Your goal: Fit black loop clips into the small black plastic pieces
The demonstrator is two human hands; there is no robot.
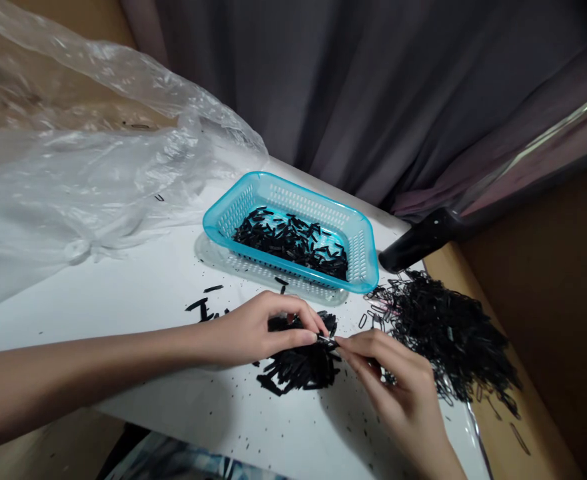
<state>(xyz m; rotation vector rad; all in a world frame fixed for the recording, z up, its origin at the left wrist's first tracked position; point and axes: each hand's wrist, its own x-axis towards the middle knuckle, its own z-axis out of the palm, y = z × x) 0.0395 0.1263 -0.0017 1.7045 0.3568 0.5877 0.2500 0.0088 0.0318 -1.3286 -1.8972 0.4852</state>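
Note:
My left hand [278, 327] pinches a small thin dark piece [327, 340] with a bright glint on it, its kind too small to make out. From the other side, the thumb and forefinger of my right hand [398, 370] close on the same piece, so the fingertips of both hands nearly meet. Below them lies a heap of short black strips [306, 363] on the white tabletop [173, 393], partly hidden by my left hand. Right of my right hand spreads a big tangled pile of thin black loops [453, 327].
A blue perforated basket [288, 270] holding more black strips stands behind my hands. A knife with a black handle [416, 240] lies behind the loops. Clear plastic sheeting [98, 180] covers the left back. A dark curtain [293, 80] hangs behind. Black crumbs dot the table.

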